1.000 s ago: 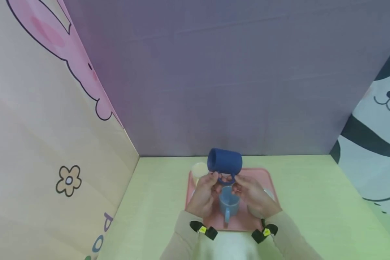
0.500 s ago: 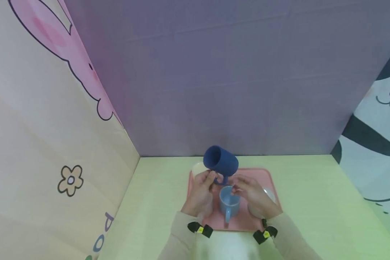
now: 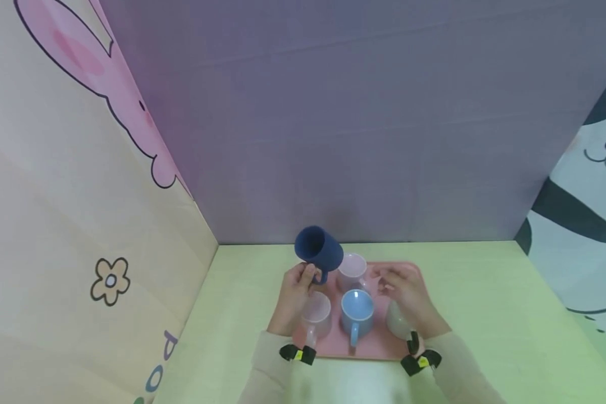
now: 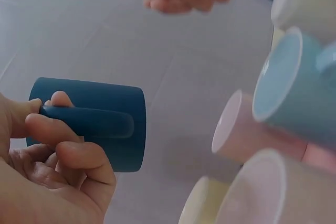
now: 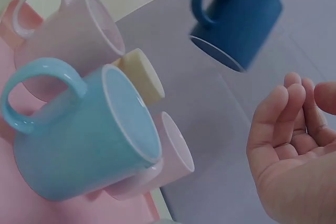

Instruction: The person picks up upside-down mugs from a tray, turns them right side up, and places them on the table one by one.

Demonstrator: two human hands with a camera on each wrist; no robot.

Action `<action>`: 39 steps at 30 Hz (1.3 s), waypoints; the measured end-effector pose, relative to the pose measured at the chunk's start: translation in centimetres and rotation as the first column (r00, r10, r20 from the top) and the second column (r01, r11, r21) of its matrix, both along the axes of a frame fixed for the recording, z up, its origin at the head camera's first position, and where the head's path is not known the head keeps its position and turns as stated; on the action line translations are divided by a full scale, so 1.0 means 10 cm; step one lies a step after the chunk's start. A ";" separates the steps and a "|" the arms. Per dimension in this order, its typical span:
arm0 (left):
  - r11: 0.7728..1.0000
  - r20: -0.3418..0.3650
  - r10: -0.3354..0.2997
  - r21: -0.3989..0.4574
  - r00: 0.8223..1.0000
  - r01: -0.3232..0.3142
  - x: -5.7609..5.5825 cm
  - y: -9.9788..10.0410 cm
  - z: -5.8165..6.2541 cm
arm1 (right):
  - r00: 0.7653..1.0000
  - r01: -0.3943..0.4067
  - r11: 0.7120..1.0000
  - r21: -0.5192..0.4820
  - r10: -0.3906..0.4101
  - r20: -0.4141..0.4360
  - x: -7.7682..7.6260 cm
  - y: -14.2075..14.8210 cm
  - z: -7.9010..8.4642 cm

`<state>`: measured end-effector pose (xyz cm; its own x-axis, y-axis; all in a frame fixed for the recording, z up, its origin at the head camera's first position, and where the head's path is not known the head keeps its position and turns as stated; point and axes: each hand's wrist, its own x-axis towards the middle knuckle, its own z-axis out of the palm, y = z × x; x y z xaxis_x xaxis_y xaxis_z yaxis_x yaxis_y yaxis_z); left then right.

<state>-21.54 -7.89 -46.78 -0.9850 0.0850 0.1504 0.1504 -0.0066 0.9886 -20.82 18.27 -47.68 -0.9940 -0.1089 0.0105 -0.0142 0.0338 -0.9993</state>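
My left hand (image 3: 294, 297) grips a dark blue mug (image 3: 327, 253) by its handle, thumb and fingers closed round it. Raised above the tray's back left part, the mug lies tipped over with its mouth toward the upper left. In the left wrist view the handle (image 4: 94, 123) runs between the fingers. My right hand (image 3: 409, 294) is apart from the mug, above the tray's right side, its fingers loosely curled with nothing in them. A light blue mug (image 3: 357, 322) stands between the hands, and a whitish mug (image 3: 396, 322) is partly hidden under my right hand.
A pink tray (image 3: 376, 349) on the pale table (image 3: 232, 314) carries the mugs. Two pale pink mugs stand there, one at the back (image 3: 352, 270) and one at front left (image 3: 319, 320). A yellow mug (image 5: 144, 80) shows in the wrist views. A grey-purple wall (image 3: 363, 140) rises behind.
Both hands were at the dark blue mug's handle; the right has let go and drawn right. The left has carried the mug leftward, its mouth turning toward me, uncovering the pale pink mugs.
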 end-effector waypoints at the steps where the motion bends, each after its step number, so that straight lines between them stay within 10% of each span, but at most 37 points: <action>1: 1.000 -0.003 0.020 -0.014 1.000 -0.020 -0.02 -0.02 -0.01 | 1.000 0.007 1.000 -0.011 -0.007 0.001 0.00 0.02 0.00; 22: 0.928 0.098 0.358 -0.146 0.929 -0.342 -0.29 -0.50 -0.40 | 0.996 0.046 0.999 -0.010 -0.045 0.080 0.08 0.29 -0.07; 39: 0.878 0.163 0.443 -0.277 0.881 -0.390 -0.44 -0.65 -0.87 | 0.993 0.056 0.998 -0.004 -0.056 0.105 0.13 0.29 -0.08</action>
